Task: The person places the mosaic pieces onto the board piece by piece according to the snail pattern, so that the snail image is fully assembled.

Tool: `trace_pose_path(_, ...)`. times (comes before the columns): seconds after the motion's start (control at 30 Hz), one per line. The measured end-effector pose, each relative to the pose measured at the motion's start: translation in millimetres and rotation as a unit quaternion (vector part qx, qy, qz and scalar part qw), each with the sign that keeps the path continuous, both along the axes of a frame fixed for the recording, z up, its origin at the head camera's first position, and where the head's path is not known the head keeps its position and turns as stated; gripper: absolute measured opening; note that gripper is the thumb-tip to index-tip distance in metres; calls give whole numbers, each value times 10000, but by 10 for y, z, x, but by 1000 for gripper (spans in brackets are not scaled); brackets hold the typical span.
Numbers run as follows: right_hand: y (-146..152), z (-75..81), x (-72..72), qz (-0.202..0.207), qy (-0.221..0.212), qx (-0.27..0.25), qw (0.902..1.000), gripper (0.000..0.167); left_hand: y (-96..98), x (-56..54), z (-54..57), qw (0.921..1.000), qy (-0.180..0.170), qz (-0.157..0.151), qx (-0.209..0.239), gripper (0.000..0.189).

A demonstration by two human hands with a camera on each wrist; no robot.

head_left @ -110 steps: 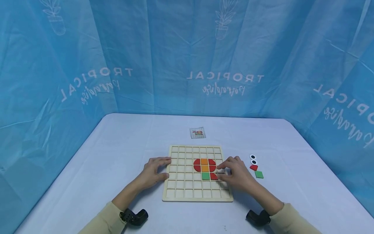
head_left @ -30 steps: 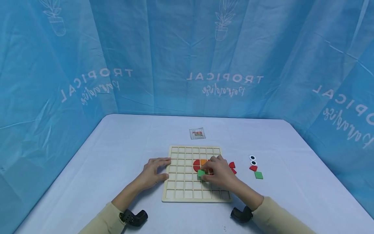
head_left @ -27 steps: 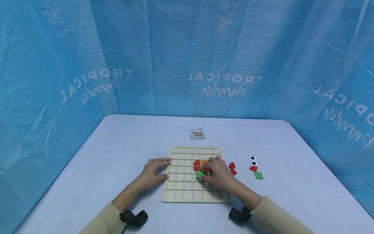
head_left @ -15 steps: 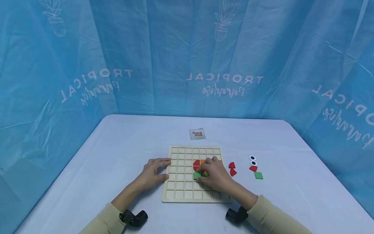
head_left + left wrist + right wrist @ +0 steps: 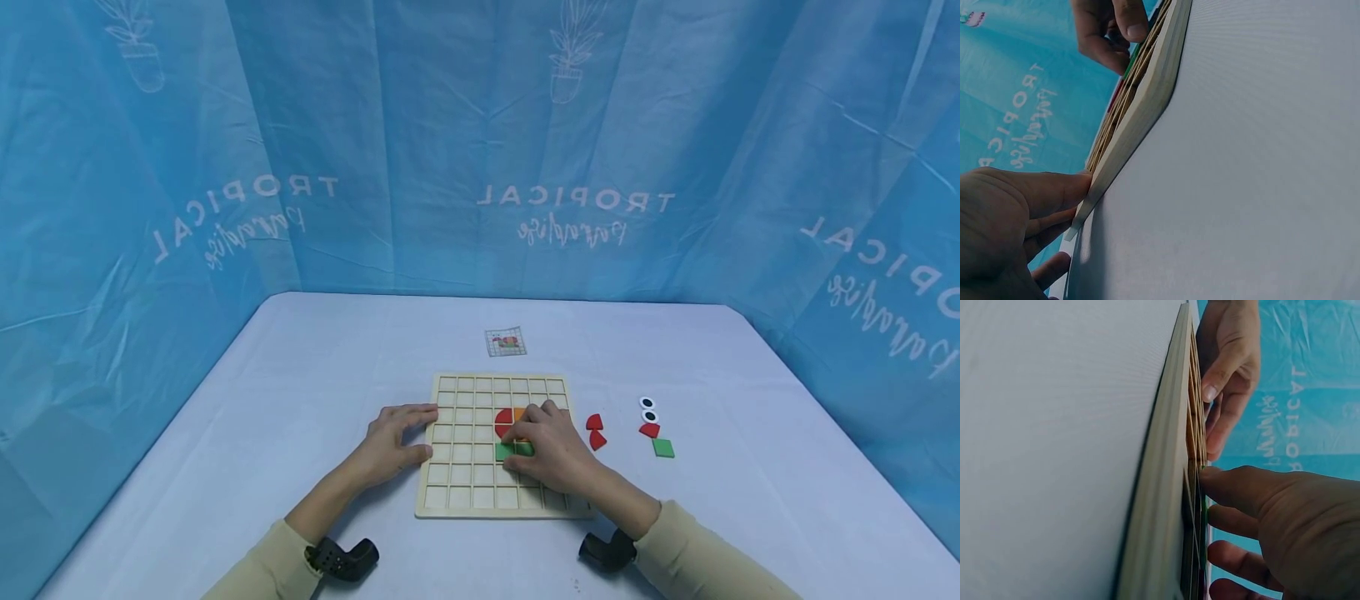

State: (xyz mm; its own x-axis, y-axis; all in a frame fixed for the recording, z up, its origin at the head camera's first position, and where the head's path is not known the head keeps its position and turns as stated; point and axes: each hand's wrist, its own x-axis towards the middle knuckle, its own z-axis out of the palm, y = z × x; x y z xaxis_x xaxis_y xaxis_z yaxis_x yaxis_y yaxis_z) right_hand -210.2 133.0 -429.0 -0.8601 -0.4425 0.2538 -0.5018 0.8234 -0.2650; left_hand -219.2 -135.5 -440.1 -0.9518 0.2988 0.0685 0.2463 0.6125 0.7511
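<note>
On the white table lies a wooden grid board. My left hand rests its thumb and fingertips against the board's left edge, fingers fairly straight. My right hand reaches over the board, thumb and fingertips at opposite edges of a green square tile, which lies level in a grid cell. Beside it, partly under the fingers, is another green tile. Red quarter-round tiles and an orange tile sit above them; my right hand hides the others. In the right wrist view the right thumb meets the board's surface.
Right of the board lie two red quarter-round pieces. Farther right are two eye discs, a red piece and a green square. A small picture card lies beyond the board. A blue curtain surrounds the table.
My right hand has moved left across the board, carrying the green square tile and lowering it into the cell left of the other green tile. My left hand has stayed put.
</note>
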Motion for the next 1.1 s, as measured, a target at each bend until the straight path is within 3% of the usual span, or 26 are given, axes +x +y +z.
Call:
trace_pose_path(0.23, 40, 74, 23, -120, -18, -175, 9998, 27, 0, 11, 11, 10000, -46, 18, 75, 51)
trace_pose_path(0.5, 342, 171, 29, -952, -89, -253, 9951, 26, 2, -1, 21, 10000, 8, 13, 12, 51)
trace_pose_path(0.8, 779, 110, 55, -1485, 128, -69, 9888, 30, 3, 13, 30, 10000, 43, -8, 65, 50)
trace_pose_path(1.1, 1008, 42, 79, -1850, -85, 118, 9826, 36, 2, 12, 14, 10000, -15, 48, 29, 51)
